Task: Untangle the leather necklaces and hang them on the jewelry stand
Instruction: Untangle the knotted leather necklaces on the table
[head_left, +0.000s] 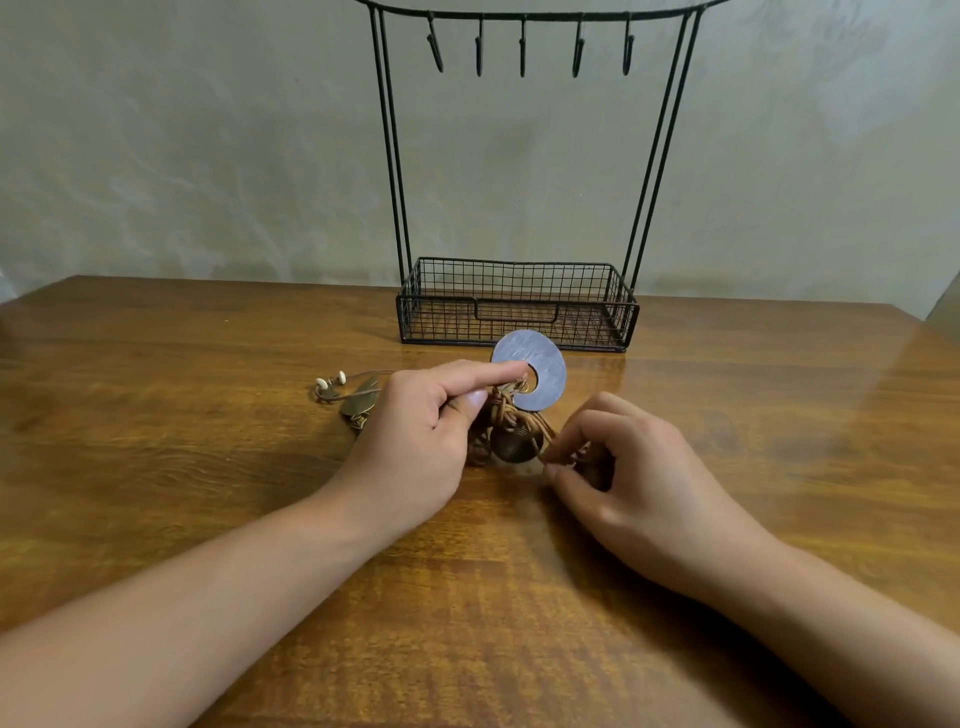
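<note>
Table: the brown wood table (208, 493) ran from the left edge of the view to the right edge, and its far edge met the pale wall (182, 156).
Room on the left: the left side of the table top was bare wood, well apart from the hands.
Beads: two small white beads (332, 380) lay on the table at the end of a thin cord, left of the hands.
Flat charm: a dull gold charm (358, 402) lay just beside the beads, partly hidden by the left hand.
Left hand: the left hand (415, 441) pinched the cords with thumb and pointing finger, right at the hole of the round disc.
Necklaces: the tangled leather necklaces (511, 421) sat in a brown knot on the table between the two hands.
Round disc: a pale blue-grey disc (540, 364) with a hole stood tilted up above the knot.
Dark charm: a dark round charm (514, 447) sat low in the knot.
Right hand: the right hand (639, 478) had curled fingers and pinched a cord at the right side of the knot.
Stand: the black wire jewelry stand (392, 156) stood at the back of the table, just behind the disc.
Hooks: five hooks (522, 49) hung from the top bar, with nothing on them.
Basket: the wire basket (519, 275) at the foot of the stand held nothing that could be seen.
Room on the right: bare shiny wood ran from the right hand to the right edge.
</note>
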